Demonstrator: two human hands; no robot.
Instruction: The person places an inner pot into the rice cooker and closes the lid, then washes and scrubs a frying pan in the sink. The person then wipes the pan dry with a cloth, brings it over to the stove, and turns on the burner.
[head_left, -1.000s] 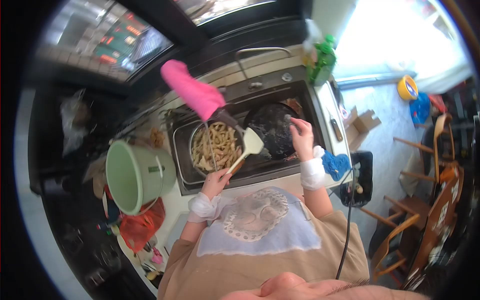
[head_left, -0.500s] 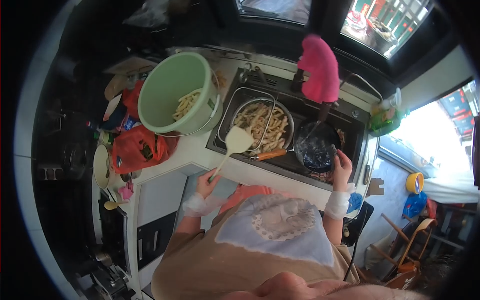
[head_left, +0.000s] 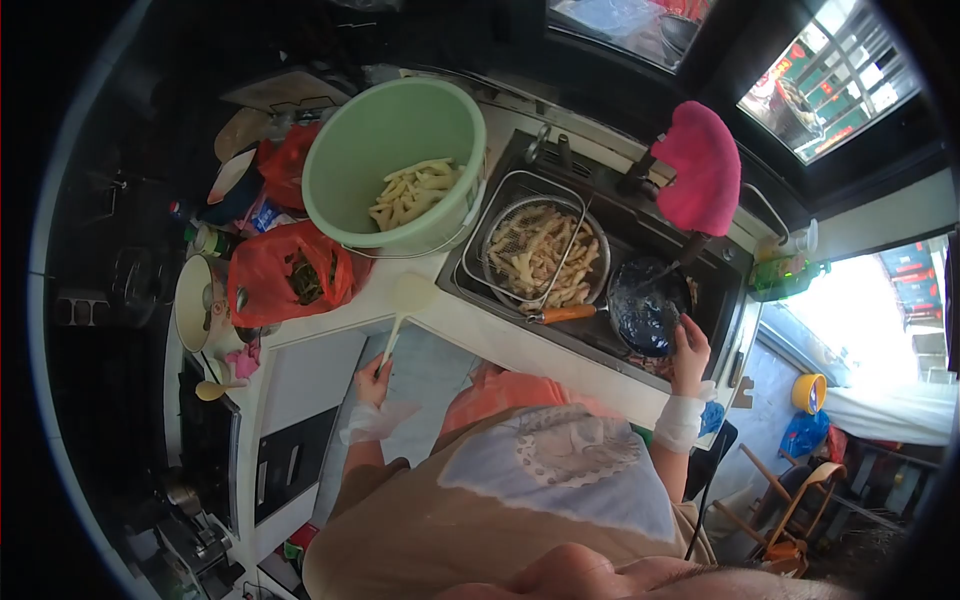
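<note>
The left hand (head_left: 373,384) grasps the thin handle of a pale spatula (head_left: 412,294), its blade raised over the near counter edge. The right hand (head_left: 691,350) has its fingers bent at the right rim of a dark pan (head_left: 640,308); whether they grip the rim or something small, I cannot tell. The pan sits in the right part of the sink (head_left: 622,354), its orange-brown handle (head_left: 567,314) pointing left. Left of it, a colander (head_left: 603,262) holds pale chicken feet (head_left: 540,248), partly under a wire rack (head_left: 520,174). More lie in the green bucket (head_left: 392,110) on the counter (head_left: 385,300), beside 1 red bag (head_left: 335,275). Red writing on the signs (head_left: 827,88) outside the window is too small to read.
</note>
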